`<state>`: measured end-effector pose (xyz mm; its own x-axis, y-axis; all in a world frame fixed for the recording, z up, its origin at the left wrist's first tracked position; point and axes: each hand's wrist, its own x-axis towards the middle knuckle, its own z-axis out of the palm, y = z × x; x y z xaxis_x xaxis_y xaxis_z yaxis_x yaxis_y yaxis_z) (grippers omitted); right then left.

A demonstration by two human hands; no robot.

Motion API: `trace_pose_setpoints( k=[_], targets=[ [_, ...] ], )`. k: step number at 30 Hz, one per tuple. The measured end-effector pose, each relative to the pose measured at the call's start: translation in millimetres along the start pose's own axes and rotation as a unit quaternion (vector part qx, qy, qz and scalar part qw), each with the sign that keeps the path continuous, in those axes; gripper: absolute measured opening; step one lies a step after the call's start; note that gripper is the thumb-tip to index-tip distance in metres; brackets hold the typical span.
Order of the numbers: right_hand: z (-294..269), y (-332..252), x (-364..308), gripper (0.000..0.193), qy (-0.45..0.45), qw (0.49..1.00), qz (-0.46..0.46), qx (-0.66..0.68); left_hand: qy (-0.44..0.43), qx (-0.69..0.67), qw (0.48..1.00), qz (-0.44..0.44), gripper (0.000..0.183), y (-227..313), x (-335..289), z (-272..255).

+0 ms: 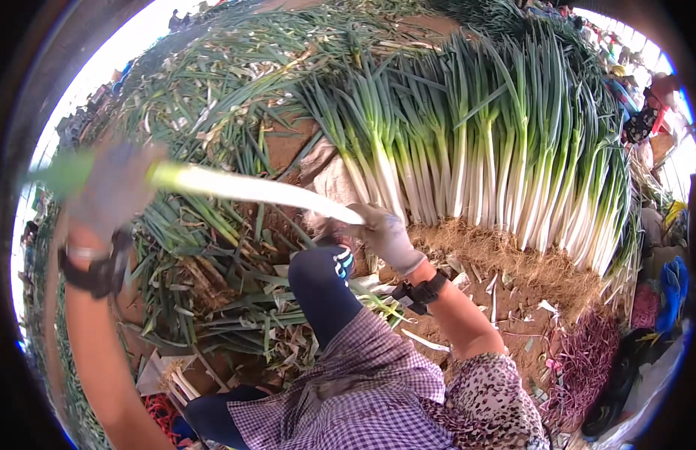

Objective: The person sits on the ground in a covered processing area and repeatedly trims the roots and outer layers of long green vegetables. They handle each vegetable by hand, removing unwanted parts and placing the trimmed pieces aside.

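A long green onion with a white shank stretches across in front of me. My left hand, in a grey glove and blurred by motion, is closed around its green part. The blurred leaves stick out past that hand to the left. At the white root end, the fingers of my gloved right hand are closed on the tip. Just beyond my right hand stands a dense row of green onions, white shanks down and leaves up, with stringy brown roots along its near side.
Loose leaves and trimmings cover the ground at the left and far side. A pale sack lies beside the row. My bent knee is between my arms. Purplish-red strands and a blue bag lie at right.
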<state>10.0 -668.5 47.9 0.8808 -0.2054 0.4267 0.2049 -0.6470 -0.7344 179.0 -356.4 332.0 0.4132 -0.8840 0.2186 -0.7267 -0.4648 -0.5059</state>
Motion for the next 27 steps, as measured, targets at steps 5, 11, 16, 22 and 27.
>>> trace_pose_setpoints(
  k=[5, 11, 16, 22, 27],
  targets=[
    [21.0, 140.7, -3.4, 0.020, 0.126, 0.952, 0.273, 0.060, 0.178, -0.267, 0.947, -0.035, 0.023, 101.2, 131.1, 6.6],
    [50.6, 316.7, -23.5, 0.051, -0.123, 0.824, 0.507, -0.220, -0.048, -0.453, 0.880, -0.137, 0.020, 150.8, 25.4, 185.7],
    [49.7, 457.7, -81.7, 0.053, -0.191, 0.844, 0.396, -0.308, -0.259, -0.522, 0.764, -0.277, 0.026, 177.5, -137.0, 274.8],
    [82.9, 359.8, 47.7, 0.064, -0.178, 0.859, 0.390, -0.279, -0.284, -0.603, 0.599, -0.444, 0.031, 191.8, -243.7, 262.7],
    [188.8, 163.6, 197.9, 0.047, -0.347, 0.934, 0.025, -0.079, -0.201, -0.651, 0.569, -0.460, 0.031, 173.7, -271.3, 265.4]
  ],
)
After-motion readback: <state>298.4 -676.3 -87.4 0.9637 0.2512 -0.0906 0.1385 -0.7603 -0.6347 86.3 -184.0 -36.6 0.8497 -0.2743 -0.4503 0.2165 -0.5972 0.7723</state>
